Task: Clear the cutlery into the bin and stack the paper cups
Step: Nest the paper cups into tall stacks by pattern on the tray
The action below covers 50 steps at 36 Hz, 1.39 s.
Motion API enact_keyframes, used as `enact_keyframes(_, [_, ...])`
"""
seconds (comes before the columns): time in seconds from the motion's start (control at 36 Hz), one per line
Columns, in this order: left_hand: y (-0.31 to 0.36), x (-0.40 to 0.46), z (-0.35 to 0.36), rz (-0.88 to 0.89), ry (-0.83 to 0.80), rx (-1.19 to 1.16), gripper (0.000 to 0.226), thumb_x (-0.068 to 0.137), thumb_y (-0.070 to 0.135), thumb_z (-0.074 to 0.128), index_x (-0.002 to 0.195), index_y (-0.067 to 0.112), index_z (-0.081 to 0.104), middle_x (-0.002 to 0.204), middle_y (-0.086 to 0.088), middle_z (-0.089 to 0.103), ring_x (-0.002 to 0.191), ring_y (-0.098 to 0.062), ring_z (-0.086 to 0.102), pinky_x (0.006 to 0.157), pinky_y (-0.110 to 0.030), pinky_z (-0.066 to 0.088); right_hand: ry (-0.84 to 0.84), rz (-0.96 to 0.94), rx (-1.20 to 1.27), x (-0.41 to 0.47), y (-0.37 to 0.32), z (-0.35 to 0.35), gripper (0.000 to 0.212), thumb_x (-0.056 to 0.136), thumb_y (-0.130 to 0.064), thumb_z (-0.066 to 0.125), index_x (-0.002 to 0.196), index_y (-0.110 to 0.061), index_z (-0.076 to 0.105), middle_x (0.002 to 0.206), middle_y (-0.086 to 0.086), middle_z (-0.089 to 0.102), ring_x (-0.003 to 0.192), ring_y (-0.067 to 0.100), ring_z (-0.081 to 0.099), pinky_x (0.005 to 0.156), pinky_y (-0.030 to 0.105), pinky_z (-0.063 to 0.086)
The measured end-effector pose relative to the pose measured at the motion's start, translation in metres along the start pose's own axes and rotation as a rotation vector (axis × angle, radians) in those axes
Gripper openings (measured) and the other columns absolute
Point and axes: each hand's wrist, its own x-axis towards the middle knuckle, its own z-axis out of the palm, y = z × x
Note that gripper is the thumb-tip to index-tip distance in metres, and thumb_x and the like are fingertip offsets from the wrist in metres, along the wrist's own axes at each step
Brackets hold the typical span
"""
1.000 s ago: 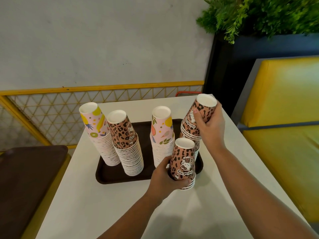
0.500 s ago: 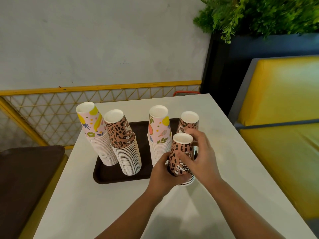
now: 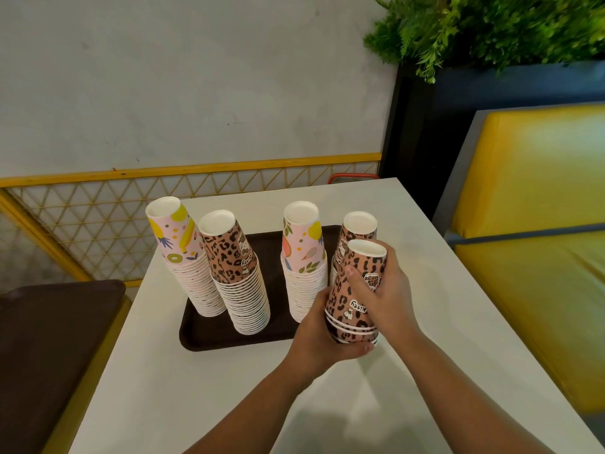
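two hands on a short leopard stack

you are holding the short leopard stack (image 3: 355, 299) at the near right corner of the brown tray (image 3: 209, 335), bases up. your left hand (image 3: 322, 335) is cupping its lower rims, likely to steady them, while your right hand (image 3: 384, 291) is closing around the top cup, seemingly to press it home. its long axis is standing near upright, leaning slightly right. four taller stacks are waiting behind on the tray. no cutlery or bin is showing.

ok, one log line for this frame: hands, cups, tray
left hand: holds short leopard stack | right hand: grips its top cup | tray: four inverted stacks | cutlery: none visible
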Motion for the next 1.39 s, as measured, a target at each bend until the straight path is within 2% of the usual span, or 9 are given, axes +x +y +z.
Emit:
enact_keyframes(0.14, [-0.007,0.0,-0.002,-0.008,0.011,0.007,0.084,0.062,0.005,0.086,0.128,0.03,0.041,0.124,0.011,0.058,0.112,0.001,0.058,0.088,-0.018,0.052,0.057,-0.018,0.026,0.013,-0.008,-0.006,0.041,0.084,-0.025,0.065,0.118,-0.025,0.042,0.098,-0.016,0.056,0.084,-0.005,0.057,0.066,0.0,0.042])
enact_keyframes(0.28, [-0.012,-0.003,-0.004,-0.049,0.017,0.052,0.076,0.062,0.013,0.088,0.123,0.026,0.045,0.113,0.017,0.061,0.1,0.013,0.058,0.081,-0.012,0.051,0.172,-0.117,0.127,0.037,-0.035,-0.017,0.049,0.083,-0.028,0.063,0.123,-0.009,0.043,0.097,-0.017,0.054,0.079,-0.025,0.051,0.066,-0.002,0.04])
enact_keyframes(0.36, [-0.014,-0.003,-0.004,-0.075,0.017,0.055,0.077,0.061,0.015,0.089,0.124,0.026,0.046,0.115,0.015,0.061,0.107,0.002,0.058,0.086,-0.015,0.05,0.257,-0.187,0.206,0.055,-0.053,-0.023,0.051,0.084,-0.026,0.062,0.126,-0.006,0.04,0.104,-0.009,0.054,0.089,-0.021,0.054,0.074,0.002,0.045])
enact_keyframes(0.56, [-0.012,-0.002,-0.006,-0.091,0.022,0.058,0.077,0.063,0.016,0.088,0.124,0.03,0.043,0.117,0.017,0.058,0.109,0.002,0.055,0.085,-0.013,0.049,0.387,-0.265,0.188,0.09,-0.069,-0.02,0.057,0.086,-0.024,0.063,0.13,-0.002,0.034,0.111,-0.009,0.049,0.101,-0.014,0.052,0.082,0.006,0.045])
enact_keyframes(0.83, [-0.008,-0.003,-0.01,-0.076,0.049,0.061,0.072,0.064,0.013,0.087,0.114,0.038,0.042,0.113,0.02,0.057,0.106,0.002,0.055,0.081,-0.01,0.049,0.169,-0.153,0.043,0.084,-0.031,-0.006,0.057,0.081,-0.025,0.068,0.127,-0.023,0.034,0.11,-0.018,0.047,0.103,-0.002,0.051,0.085,0.01,0.044])
enact_keyframes(1.03, [0.007,-0.003,-0.01,0.015,0.113,0.042,0.072,0.062,0.011,0.087,0.111,0.043,0.045,0.115,0.02,0.059,0.109,0.002,0.056,0.086,-0.015,0.05,0.216,-0.146,0.004,0.058,-0.037,-0.017,0.08,0.077,-0.051,0.064,0.141,-0.02,0.026,0.145,-0.001,0.036,0.129,0.007,0.038,0.106,0.025,0.033])
enact_keyframes(1.17, [0.031,0.001,-0.012,0.154,0.164,0.068,0.075,0.061,0.01,0.088,0.116,0.04,0.048,0.113,0.017,0.064,0.108,0.004,0.059,0.088,-0.02,0.052,-0.02,-0.217,0.01,0.026,-0.044,-0.031,0.076,0.068,-0.06,0.058,0.133,-0.033,0.028,0.138,-0.012,0.039,0.121,0.0,0.044,0.096,0.015,0.038])
enact_keyframes(1.25, [0.05,0.005,-0.011,0.263,0.16,0.111,0.074,0.063,0.006,0.086,0.114,0.041,0.044,0.112,0.02,0.06,0.103,0.013,0.056,0.081,-0.007,0.047,-0.166,-0.176,0.01,0.017,-0.045,-0.035,0.082,0.063,-0.056,0.071,0.132,-0.036,0.029,0.131,-0.019,0.041,0.119,-0.005,0.044,0.09,0.008,0.042])
enact_keyframes(1.39, [0.085,0.021,-0.009,0.423,0.195,0.259,0.078,0.064,0.014,0.086,0.131,0.015,0.046,0.122,0.005,0.058,0.112,0.001,0.053,0.09,-0.009,0.046,-0.211,-0.064,0.099,0.019,-0.06,-0.04,0.08,0.054,-0.044,0.072,0.124,-0.033,0.034,0.11,-0.022,0.054,0.104,-0.003,0.055,0.085,0.017,0.048])
